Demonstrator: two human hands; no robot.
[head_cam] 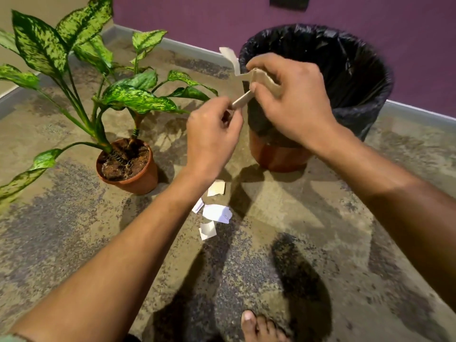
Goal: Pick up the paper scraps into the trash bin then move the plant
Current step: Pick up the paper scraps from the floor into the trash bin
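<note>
My right hand [293, 99] grips a bunch of beige and white paper scraps [261, 79] just in front of the near rim of the trash bin [357, 70], which is lined with a black bag. My left hand [212, 137] pinches a strip of paper [243, 98] that reaches up to the right hand. Several white and beige scraps [216, 211] lie on the floor below my hands. The plant [98, 77], with large speckled green leaves, stands in a brown pot [138, 181] left of the bin.
The floor [74, 230] is mottled brown and grey. A purple wall [222, 18] with a grey skirting runs behind the bin and plant. My bare foot [259, 327] shows at the bottom edge. A dark switch plate [288, 2] is on the wall.
</note>
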